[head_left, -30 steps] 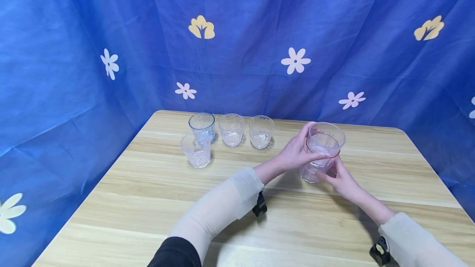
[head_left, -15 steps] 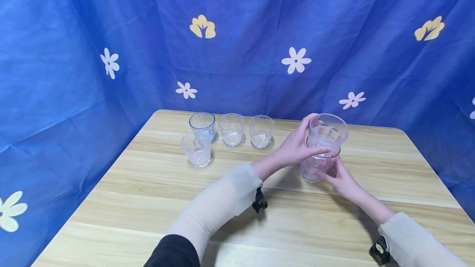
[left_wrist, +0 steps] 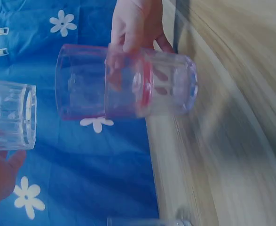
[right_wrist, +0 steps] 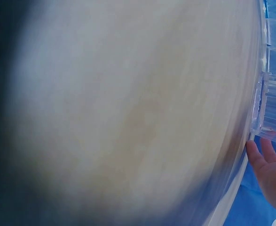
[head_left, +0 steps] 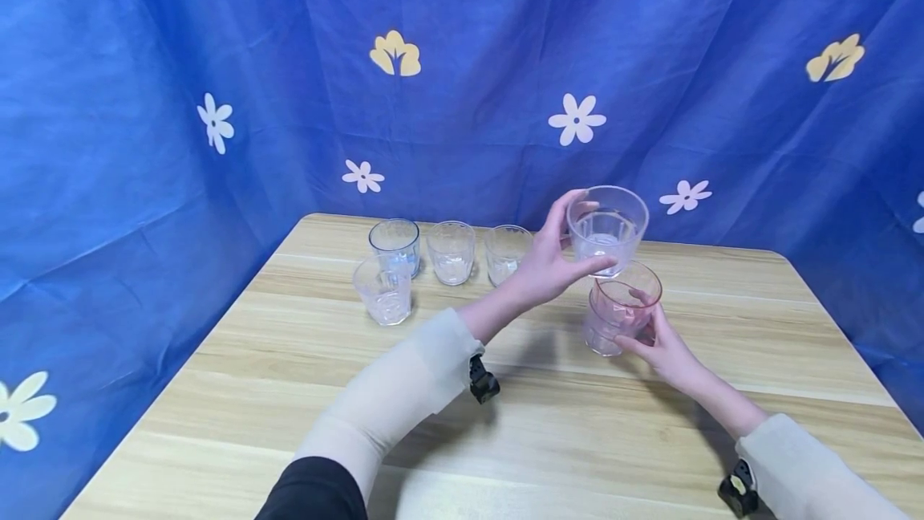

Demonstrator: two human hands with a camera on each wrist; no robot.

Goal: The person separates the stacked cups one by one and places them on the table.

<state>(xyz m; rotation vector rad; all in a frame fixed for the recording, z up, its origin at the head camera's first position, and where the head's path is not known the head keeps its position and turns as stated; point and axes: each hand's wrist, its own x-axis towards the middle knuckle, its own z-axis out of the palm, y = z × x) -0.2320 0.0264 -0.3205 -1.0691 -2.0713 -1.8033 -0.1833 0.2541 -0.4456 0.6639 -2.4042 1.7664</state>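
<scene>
gripping a clear glass (head_left: 608, 233), the left hand (head_left: 543, 265) hangs above the right hand (head_left: 670, 358), which holds the pink-rimmed stack (head_left: 608, 321) low, apparently steadying it against tipping.

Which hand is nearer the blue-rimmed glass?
Left: the left hand, holding a raised glass, is right of the blue-rimmed glass; the right hand is farther right, gripping the pink-rimmed stack.

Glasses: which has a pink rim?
The top glass of the stack the right hand holds. Only its rim is pink: the leftmost back glass is bluish; the rest, including the glass in the left hand, clear.
</scene>
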